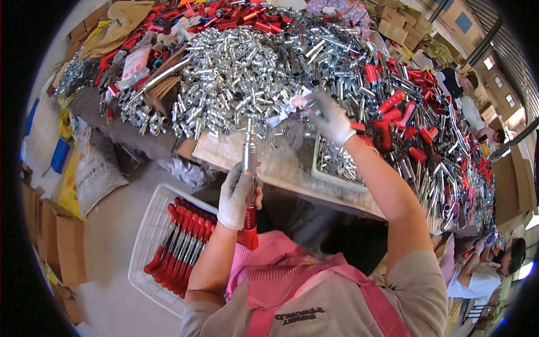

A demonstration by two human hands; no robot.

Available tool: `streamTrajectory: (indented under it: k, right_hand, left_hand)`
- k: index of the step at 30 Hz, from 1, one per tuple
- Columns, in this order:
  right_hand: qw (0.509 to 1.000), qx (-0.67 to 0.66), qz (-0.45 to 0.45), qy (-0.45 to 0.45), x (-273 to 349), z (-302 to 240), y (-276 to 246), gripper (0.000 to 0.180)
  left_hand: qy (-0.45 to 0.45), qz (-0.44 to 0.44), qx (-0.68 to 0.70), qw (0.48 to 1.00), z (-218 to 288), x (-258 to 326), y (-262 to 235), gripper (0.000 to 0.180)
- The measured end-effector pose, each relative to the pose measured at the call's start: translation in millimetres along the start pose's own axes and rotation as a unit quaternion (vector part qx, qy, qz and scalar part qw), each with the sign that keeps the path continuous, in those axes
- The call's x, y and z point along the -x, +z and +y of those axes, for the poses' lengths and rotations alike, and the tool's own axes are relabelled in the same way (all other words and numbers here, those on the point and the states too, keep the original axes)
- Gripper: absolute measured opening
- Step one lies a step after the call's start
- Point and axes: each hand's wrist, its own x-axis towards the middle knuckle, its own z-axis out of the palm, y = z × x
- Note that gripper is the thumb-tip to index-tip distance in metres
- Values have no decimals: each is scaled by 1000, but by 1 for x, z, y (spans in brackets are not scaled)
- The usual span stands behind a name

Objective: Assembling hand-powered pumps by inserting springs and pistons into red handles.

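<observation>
Left hand (233,195) wrapped around a red-handled metal tool (250,156), its silver end rising above the grip, at the table (224,152)'s near edge, right hand (333,122) blurred near silver fittings (224,73), its hold unclear

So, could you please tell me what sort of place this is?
Probably an assembly workshop: heaped shiny silver metal fittings, a white plastic basket of red-handled tools, and brown cardboard boxes.

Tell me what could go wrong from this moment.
The silver metal tool with a red handle, gripped by the white-gloved left hand at the pale worktable's near edge, might fall toward the floor if the grip loosens.

The white-gloved right hand, blurred beside the wide heap of small silver metal fittings, could knock some loose.
</observation>
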Motion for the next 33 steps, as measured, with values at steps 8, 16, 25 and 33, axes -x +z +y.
streamTrajectory:
  k: [8,16,25,33]
  right_hand:
    - [988,105,-81,80,-11,-24,-16,43]
    - [977,189,-51,81,-81,-62,22,39]
    - [951,-152,-240,-122,-9,-188,-20,53]
    - [918,-335,-161,135,123,-135,-99,35]
  left_hand:
    - [-38,5,30,999,3,67,6,35]
    - [-79,-97,-25,992,-4,104,1,44]
    - [-74,-103,-82,989,-5,102,-1,43]
    - [-120,-198,-133,964,-6,93,17,37]
